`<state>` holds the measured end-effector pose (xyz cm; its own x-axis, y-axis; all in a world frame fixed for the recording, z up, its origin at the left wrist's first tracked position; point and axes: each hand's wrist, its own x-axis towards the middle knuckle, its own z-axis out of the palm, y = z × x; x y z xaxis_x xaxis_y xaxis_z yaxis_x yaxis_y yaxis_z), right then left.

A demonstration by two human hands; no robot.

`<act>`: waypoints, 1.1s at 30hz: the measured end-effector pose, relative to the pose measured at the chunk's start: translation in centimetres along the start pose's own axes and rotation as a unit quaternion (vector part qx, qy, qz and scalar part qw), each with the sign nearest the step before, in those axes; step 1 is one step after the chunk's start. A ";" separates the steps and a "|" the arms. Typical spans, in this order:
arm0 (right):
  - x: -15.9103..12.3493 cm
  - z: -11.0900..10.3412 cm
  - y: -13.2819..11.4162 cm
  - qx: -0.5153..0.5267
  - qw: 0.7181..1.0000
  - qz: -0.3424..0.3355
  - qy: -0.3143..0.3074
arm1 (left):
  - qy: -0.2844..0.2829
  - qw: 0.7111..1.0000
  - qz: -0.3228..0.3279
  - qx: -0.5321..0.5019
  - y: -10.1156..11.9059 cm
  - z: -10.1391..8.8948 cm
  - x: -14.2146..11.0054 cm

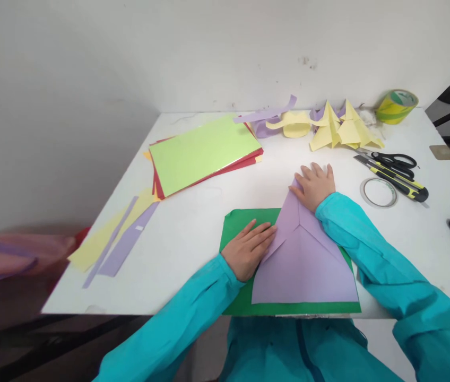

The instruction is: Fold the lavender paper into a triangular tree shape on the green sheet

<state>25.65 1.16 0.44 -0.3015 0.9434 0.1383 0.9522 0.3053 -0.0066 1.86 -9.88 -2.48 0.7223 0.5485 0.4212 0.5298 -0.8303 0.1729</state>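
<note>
A lilac sheet of paper, folded to a point at its far end, lies on a green sheet near the table's front edge. My left hand lies flat with fingers stretched out, pressing the lilac paper's left folded edge. My right hand rests flat, fingers apart, on the pointed tip of the lilac paper. Both arms wear teal sleeves.
A stack of coloured paper with a light green top sheet lies at the back left. Yellow and lilac strips lie at the left edge. Folded yellow shapes, scissors, a utility knife, a clear tape ring and a yellow-green tape roll sit at the right.
</note>
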 end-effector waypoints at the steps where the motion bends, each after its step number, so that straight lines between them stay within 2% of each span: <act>1: 0.0 0.0 0.0 -0.001 1.000 -0.001 0.000 | -0.006 1.000 0.002 -0.007 0.0 -0.2 -0.1; 14: 0.0 0.4 0.1 0.003 1.000 -0.005 0.018 | -0.133 0.981 0.015 -0.139 -2.1 -2.9 0.0; 22: 0.1 0.4 0.1 0.012 1.000 -0.013 0.023 | -0.127 0.975 0.037 -0.177 -3.9 -3.3 2.5; 27: 0.0 0.4 0.1 0.017 0.999 -0.015 0.027 | -0.126 0.963 0.070 -0.226 -5.6 -2.5 5.5; 33: 0.0 0.3 0.1 0.019 0.999 -0.015 0.028 | -0.139 0.945 0.051 -0.292 -6.7 -1.5 7.0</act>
<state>25.72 1.20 0.12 -0.3264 0.9252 0.1933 0.9396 0.3398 -0.0398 2.71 -0.59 0.63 0.8882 0.3998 0.2263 0.1741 -0.7488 0.6395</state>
